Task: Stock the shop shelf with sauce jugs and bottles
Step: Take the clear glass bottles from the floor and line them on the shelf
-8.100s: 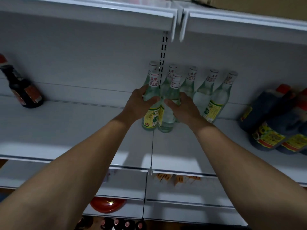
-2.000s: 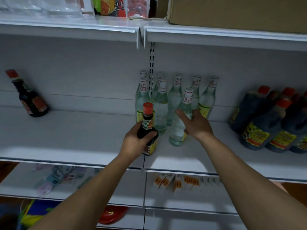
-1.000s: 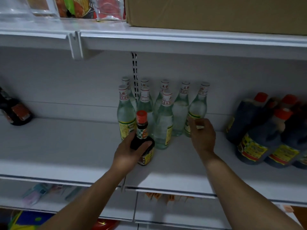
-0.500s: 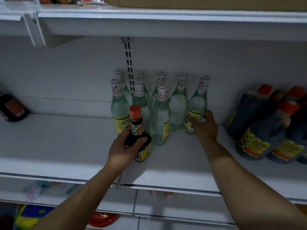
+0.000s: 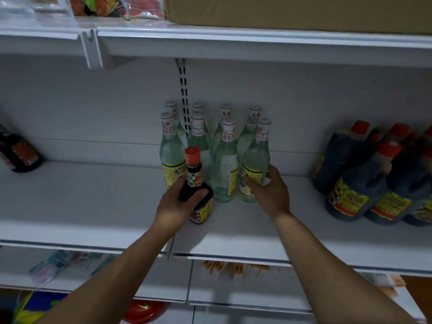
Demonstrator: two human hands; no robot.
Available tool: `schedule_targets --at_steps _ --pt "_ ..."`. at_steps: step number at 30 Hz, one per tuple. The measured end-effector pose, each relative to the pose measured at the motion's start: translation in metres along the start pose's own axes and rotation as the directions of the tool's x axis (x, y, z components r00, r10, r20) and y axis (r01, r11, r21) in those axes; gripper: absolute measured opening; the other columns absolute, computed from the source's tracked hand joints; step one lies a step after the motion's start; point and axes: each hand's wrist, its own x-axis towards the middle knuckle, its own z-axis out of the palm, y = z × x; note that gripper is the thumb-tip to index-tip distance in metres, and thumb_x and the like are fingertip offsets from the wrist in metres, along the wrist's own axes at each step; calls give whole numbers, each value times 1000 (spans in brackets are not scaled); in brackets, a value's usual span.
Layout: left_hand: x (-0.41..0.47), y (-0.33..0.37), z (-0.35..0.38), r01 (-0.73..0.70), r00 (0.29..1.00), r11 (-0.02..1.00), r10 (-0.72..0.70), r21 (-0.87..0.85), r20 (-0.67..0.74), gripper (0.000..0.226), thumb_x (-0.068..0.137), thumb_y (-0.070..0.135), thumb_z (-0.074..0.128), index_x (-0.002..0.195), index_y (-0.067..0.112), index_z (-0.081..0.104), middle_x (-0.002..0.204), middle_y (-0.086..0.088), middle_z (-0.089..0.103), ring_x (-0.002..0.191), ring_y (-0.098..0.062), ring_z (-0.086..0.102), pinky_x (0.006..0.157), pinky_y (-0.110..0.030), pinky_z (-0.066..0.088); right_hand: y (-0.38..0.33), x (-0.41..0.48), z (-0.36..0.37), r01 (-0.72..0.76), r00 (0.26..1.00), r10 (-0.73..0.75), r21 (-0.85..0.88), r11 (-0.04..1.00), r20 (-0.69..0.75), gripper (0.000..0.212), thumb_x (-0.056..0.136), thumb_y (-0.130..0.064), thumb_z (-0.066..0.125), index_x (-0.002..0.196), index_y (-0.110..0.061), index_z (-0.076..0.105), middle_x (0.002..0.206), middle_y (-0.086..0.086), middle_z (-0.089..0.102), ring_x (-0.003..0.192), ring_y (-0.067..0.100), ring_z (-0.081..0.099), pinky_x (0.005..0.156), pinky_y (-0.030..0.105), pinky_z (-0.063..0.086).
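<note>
A head-worn view looks at a white painted metal shop shelf (image 5: 93,206), partly stocked. At its middle stands a cluster of eight tall clear glass bottles (image 5: 225,164) with white caps and yellow-green paper labels, in two rows against the back panel. To the right huddle several squat dark plastic sauce jugs (image 5: 355,183) with red caps and yellow labels. Far to the left, one lone dark bottle (image 5: 19,153) stands at the frame edge. The left hand (image 5: 177,204) holds a small dark glass sauce bottle (image 5: 194,170) with a red-orange cap, upright, just in front of the cluster's left end. Its fingers curl round the bottle's rounded shoulder with the thumb laid across the front, and the base meets the shelf board (whether its weight is fully set down cannot be told). The right hand (image 5: 268,195) grips the lower body of the front-right clear bottle (image 5: 257,157), thumb on the label and fingers wrapped round the far side. By my judgement the clear bottles and jugs are placed, the small dark bottle is not yet released, and the long stretches of white board between groups suggest more stock is to come. The glass looks smooth and see-through, the jugs matt and moulded, the shelf flat and hard. A brown cardboard box (image 5: 280,10) rests on the shelf above.
</note>
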Motion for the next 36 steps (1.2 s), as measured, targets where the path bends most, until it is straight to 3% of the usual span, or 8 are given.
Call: schedule_targets --at_steps 11,15,17,20,22,25,31,36 --pt "-1 0 -1 15 1000 1000 -15 17 10 35 69 59 67 102 52 58 103 21 67 96 -4 65 80 -28 53 -4 -7 6 16 997 -17 16 1000 77 58 82 -28 75 134 -22 49 131 2 58 117 22 56 89 24 40" --pt "-2 2 -2 22 1000 1000 -22 20 19 26 80 45 73 101 49 59 102 21 67 95 -2 64 80 -28 53 5 -21 9 -47 993 39 -65 997 -111 49 85 -29 70 129 -17 51 132 2 52 102 23 62 89 27 44" --pt "-4 5 -4 28 999 999 -29 15 20 22 82 40 72 98 48 60 98 23 67 91 3 64 78 -24 52 6 -37 13 43 979 -58 -84 996 -196 32 85 -28 68 113 -19 57 118 0 57 86 19 63 82 35 51" --pt "-6 11 -7 27 999 1000 -27 2 22 20 82 37 73 95 47 61 94 24 67 85 10 62 73 -18 48 1 -61 27 152 988 -154 -54 987 -26 27 83 -32 72 106 -26 61 110 -8 60 72 1 57 72 32 50" --pt "-7 11 -10 29 999 1000 -29 2 18 22 77 45 75 96 46 64 97 22 68 89 8 63 78 -22 50 -7 -73 36 155 975 -137 -92 984 172 47 78 -44 74 120 -34 57 117 -20 55 74 -5 58 72 28 51" --pt "-10 8 -19 33 999 999 -33 18 4 45 63 63 72 103 43 68 102 18 71 96 -3 66 87 -36 55 -16 -82 50 185 926 -108 -186 965 362 80 68 -61 73 138 -40 41 125 -28 46 74 -4 61 73 25 51" --pt "-22 3 -45 4 1000 998 -3 61 -15 52 59 64 71 107 43 66 108 13 69 99 -6 64 88 -36 54 -28 -105 87 206 910 -116 -191 960 397 63 63 -62 73 117 -46 46 104 -22 61 80 5 63 59 16 42" --pt "-18 -11 -99 -1 1000 997 0 81 8 56 62 60 72 114 39 64 114 13 67 104 -6 62 90 -28 51 -48 -125 137 192 922 -109 -193 962 373 54 63 -62 72 108 -56 42 96 -23 62 82 6 65 61 22 48"
